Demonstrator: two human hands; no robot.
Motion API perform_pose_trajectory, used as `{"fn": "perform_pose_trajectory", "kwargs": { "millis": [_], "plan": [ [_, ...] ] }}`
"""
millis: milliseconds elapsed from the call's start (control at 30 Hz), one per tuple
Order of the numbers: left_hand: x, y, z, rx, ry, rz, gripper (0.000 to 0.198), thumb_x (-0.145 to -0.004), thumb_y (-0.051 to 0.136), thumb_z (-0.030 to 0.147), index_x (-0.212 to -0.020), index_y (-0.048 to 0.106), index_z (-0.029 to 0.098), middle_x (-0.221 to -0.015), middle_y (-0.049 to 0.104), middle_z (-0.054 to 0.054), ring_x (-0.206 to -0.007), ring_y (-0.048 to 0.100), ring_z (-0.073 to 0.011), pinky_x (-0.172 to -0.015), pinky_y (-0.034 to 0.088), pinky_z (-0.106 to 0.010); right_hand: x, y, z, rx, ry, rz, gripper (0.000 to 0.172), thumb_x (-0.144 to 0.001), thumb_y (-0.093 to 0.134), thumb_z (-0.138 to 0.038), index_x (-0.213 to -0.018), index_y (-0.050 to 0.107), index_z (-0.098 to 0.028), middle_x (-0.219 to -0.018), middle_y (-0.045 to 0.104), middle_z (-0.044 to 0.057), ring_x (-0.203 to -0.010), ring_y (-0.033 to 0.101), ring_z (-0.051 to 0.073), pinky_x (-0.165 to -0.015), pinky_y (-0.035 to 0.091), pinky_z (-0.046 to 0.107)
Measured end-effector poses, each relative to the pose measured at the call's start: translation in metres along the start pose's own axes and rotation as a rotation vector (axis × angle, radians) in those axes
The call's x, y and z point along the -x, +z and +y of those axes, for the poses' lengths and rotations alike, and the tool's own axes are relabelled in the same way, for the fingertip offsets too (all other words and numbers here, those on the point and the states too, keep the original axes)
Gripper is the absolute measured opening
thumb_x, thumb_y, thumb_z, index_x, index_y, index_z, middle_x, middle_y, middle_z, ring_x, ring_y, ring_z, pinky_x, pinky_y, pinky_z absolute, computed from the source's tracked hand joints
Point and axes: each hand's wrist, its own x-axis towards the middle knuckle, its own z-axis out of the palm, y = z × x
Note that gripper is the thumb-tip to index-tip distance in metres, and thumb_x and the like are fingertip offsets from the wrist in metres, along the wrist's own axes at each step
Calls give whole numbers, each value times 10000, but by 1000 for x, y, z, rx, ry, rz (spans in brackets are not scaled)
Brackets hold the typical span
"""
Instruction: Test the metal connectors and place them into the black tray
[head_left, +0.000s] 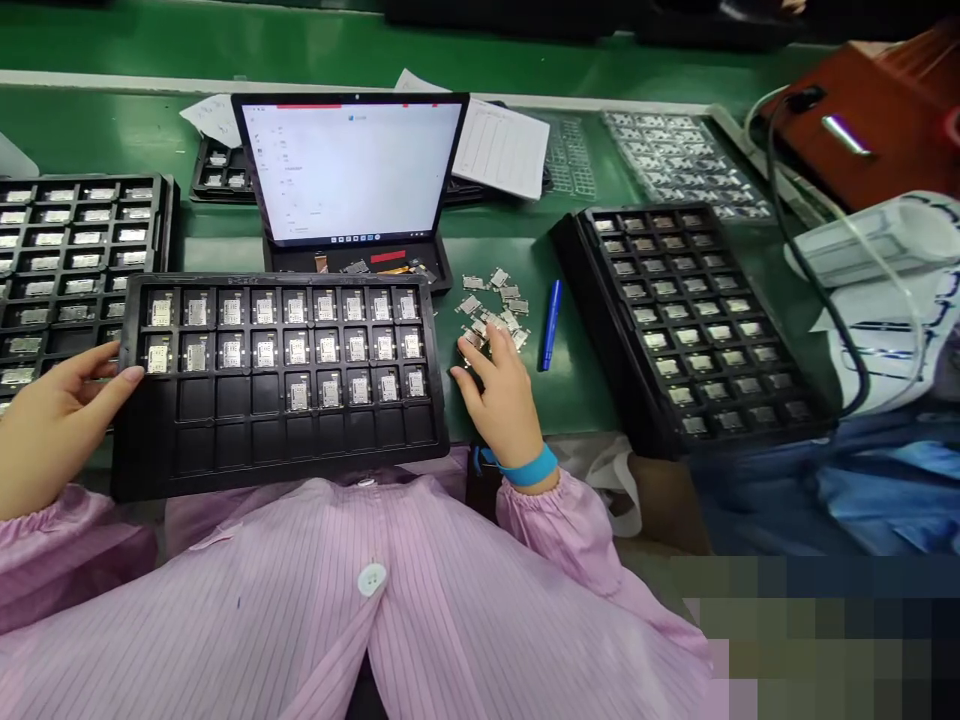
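A black compartment tray (225, 450) lies in front of me, its upper rows filled with small metal parts and its lower rows bare. My left hand (52, 420) rests against the tray's left edge, fingers curled on the rim. My right hand (499, 395) reaches into a loose pile of small metal parts (495, 305) on the green mat, its fingertips pinched on one part at the pile's near edge. A blue band circles that wrist.
A tablet (352, 175) stands behind the tray. A blue pen (551, 322) lies right of the pile. Filled black trays sit at the right (697, 320) and far left (67, 250). Papers (499, 145), cables and a white device (885, 250) crowd the back and right.
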Motion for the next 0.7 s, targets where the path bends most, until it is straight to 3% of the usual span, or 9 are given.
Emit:
{"fn": "perform_pose_trajectory", "kwargs": {
  "millis": [233,367,433,500,700],
  "plan": [
    [-13,3,-13,-269,138,22,562,-868,459,643,-1289,571,288,-858,654,40,-743,595,-175,-591,355,-221,-1,-10,-2,-70,65,37,419,-934,501,-311,-1318,558,-153,-1493,425,175,-1396,388,325,-1116,372,520],
    [-14,12,-13,-347,173,66,467,-874,462,602,-1163,618,270,-839,616,12,-815,587,-203,-573,336,-225,7,-16,-20,-175,81,68,298,-951,481,-331,-1147,652,-187,-1052,663,126,-1041,608,286,-924,499,467],
    [-10,15,-8,-370,176,133,400,-876,462,565,-1083,628,266,-827,602,3,-830,585,-221,-581,337,-249,11,-17,-31,-227,69,1,287,-935,527,-367,-1100,668,-179,-907,649,100,-895,608,268,-828,516,438],
    [-4,18,1,-377,175,193,340,-880,462,527,-1027,623,267,-795,583,3,-827,578,-229,-599,336,-266,14,-16,-40,-255,73,-45,295,-907,577,-382,-1097,667,-176,-911,635,97,-871,592,264,-805,509,431],
    [9,18,25,-321,140,194,281,-875,480,495,-988,609,273,-762,547,7,-815,544,-235,-615,302,-275,14,-16,-37,-431,188,29,210,-848,634,-285,-1035,664,-194,-848,612,47,-772,559,205,-748,500,373]
  ]
}}
